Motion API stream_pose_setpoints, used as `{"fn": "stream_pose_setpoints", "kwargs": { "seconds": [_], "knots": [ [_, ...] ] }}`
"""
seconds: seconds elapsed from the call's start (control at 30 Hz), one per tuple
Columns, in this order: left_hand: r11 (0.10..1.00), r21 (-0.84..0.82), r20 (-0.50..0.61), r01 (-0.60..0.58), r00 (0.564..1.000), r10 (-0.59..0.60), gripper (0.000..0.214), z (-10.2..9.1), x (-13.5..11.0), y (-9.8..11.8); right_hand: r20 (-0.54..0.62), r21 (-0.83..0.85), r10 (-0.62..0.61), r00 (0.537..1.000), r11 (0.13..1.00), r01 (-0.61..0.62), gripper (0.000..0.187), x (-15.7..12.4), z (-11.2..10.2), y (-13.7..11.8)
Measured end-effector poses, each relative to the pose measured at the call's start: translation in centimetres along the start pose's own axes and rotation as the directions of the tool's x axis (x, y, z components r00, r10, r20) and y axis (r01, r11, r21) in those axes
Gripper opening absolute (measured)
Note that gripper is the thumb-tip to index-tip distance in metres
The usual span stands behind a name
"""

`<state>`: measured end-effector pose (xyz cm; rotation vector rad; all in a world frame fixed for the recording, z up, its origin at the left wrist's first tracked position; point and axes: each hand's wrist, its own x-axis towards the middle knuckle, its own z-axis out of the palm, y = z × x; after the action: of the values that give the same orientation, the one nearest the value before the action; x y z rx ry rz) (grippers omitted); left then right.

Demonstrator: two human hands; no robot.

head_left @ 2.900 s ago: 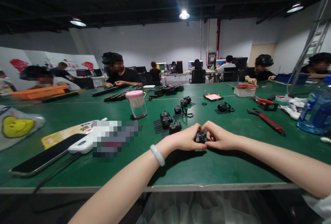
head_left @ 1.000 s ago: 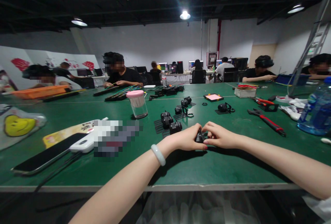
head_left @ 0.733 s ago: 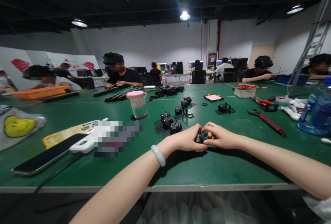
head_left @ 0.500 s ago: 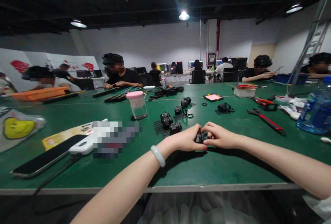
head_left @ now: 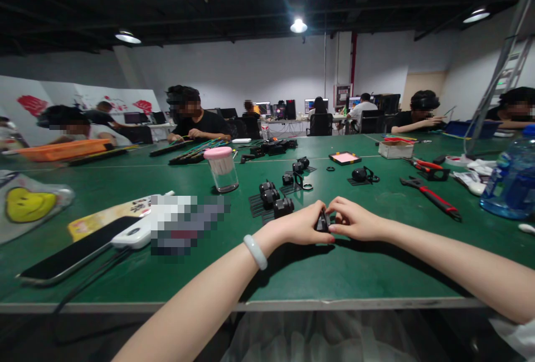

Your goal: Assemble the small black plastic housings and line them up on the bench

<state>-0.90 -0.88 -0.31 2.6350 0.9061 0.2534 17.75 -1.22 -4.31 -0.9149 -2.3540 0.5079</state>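
Holding small black part (head_left: 321, 222) low over green table (head_left: 292, 281) between closed thumb and fingers of left hand (head_left: 301, 225), probably for steadiness; meeting it with curled right hand (head_left: 355, 221), cannot tell if gripping. Seeing black fittings (head_left: 284, 206) beyond, perhaps for easy reach.

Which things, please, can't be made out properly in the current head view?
In the head view:
- Black part: mostly covered by fingers of the left hand and right hand.
- Nearest black fitting: its base is partly behind the left hand.
- Blue bottle: cut off by the right edge.
- Dark item: pixelated.
- Lit monitor: too small to read.
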Motion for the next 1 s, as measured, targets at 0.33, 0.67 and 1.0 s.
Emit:
{"fn": "stream_pose_setpoints", "kwargs": {
  "seconds": [0.33,0.67,1.0],
  "knots": [
    [1.0,0.001,-0.005,-0.016,1.0,0.016,0.049,0.06,-0.01,-0.08,-0.028,0.087,-0.042,0.999,0.995,0.044,0.041,-0.37,0.22,-0.42],
    [1.0,0.002,-0.013,-0.02,1.0,0.02,0.047,0.19,0.04,-0.14,-0.012,0.061,-0.051,0.999,0.997,0.051,0.035,-0.2,0.29,-0.18],
    [1.0,-0.01,-0.014,-0.013,1.0,0.013,0.048,0.09,-0.02,-0.04,0.005,0.015,-0.032,0.999,0.999,0.032,0.036,-0.25,-0.01,-0.52]
  ]
}}
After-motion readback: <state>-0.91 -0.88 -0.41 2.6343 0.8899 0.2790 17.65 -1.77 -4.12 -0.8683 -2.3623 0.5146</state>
